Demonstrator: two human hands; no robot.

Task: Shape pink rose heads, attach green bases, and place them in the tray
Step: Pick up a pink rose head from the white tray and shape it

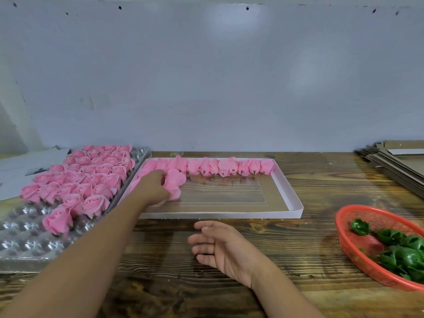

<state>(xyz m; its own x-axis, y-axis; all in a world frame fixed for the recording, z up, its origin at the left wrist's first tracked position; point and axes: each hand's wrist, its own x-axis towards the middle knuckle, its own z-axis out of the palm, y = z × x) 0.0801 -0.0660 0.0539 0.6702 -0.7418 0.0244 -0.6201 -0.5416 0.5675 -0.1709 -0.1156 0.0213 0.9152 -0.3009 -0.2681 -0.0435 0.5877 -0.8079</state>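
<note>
Left hand (pixel 153 188) grips rose (pixel 174 180) in box (pixel 289 193), near-left end of row; bloom points right, long axis crosswise. Right hand (pixel 220 246) hovers over table (pixel 309 237), fingers relaxed, holding nothing.

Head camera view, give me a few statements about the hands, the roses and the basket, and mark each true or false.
1. The left hand is on a pink rose head inside the pink tray. True.
2. The right hand holds a green base. False: it is open and holds nothing.
3. The green bases lie in a red basket. True.
4. The basket stands left of the tray. False: it stands to its right.
5. A row of roses lines the tray's far edge. True.
</note>
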